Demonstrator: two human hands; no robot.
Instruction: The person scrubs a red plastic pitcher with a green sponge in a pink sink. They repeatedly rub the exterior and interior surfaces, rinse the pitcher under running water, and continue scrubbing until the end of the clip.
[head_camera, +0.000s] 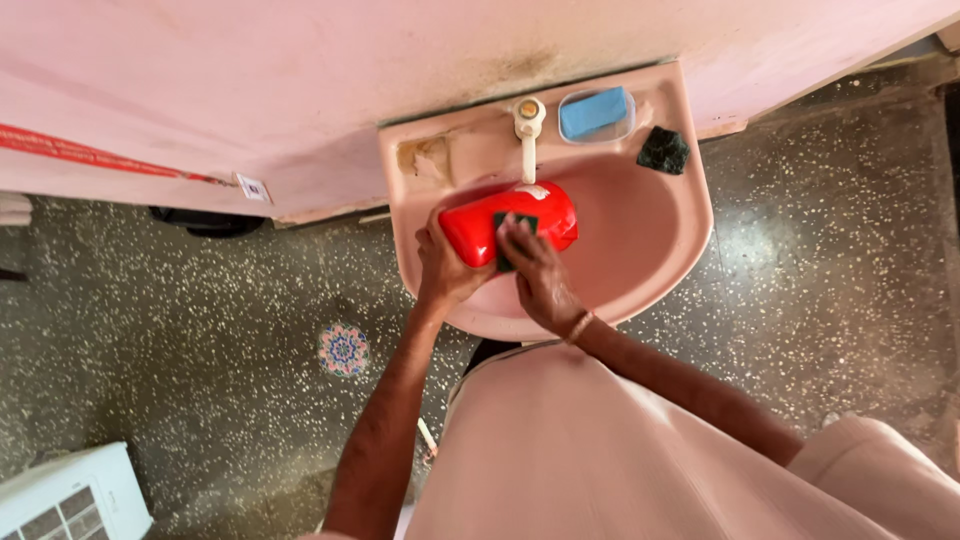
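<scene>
Mid-frame over the pink sink (660, 270), the left hand (445, 268) grips a red plastic container (480, 225); the right hand (535, 275) presses a green scrub pad (508, 228) on it, under the tap (528, 135). The basin's right half lies open.

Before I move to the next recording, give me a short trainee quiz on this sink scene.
1. True or false: the left hand grips the red plastic container over the pink washbasin.
2. What does the right hand press against the container? A) green scrub pad B) blue soap C) white cloth
3. Fill in: a second dark scrub pad lies on the basin's rim beside the clear dish with the ____ soap bar.

Key: 1 true; 2 A; 3 blue.
</scene>
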